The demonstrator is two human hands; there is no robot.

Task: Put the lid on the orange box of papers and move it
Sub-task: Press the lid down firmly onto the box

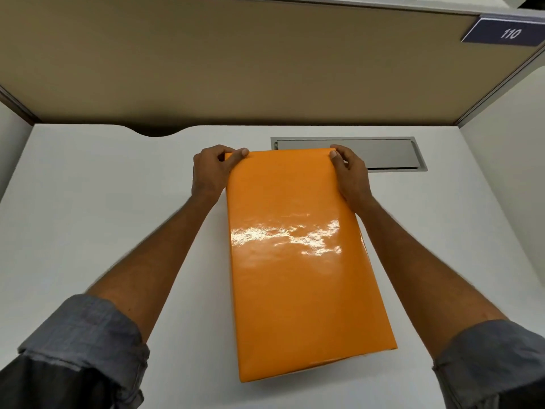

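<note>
A glossy orange box (298,261) lies lengthwise in the middle of the white desk (103,202), with its orange lid covering the top, so no papers show. My left hand (211,172) grips the far left corner, thumb on the lid and fingers down the side. At the far right corner my right hand (351,175) holds on the same way. Both forearms run along the box's long sides.
A grey cable hatch (383,154) is set into the desk just behind the box, partly under my right hand. A tan partition wall (236,60) closes the back, with a "110" sign (507,32) at top right. White side panels stand left and right.
</note>
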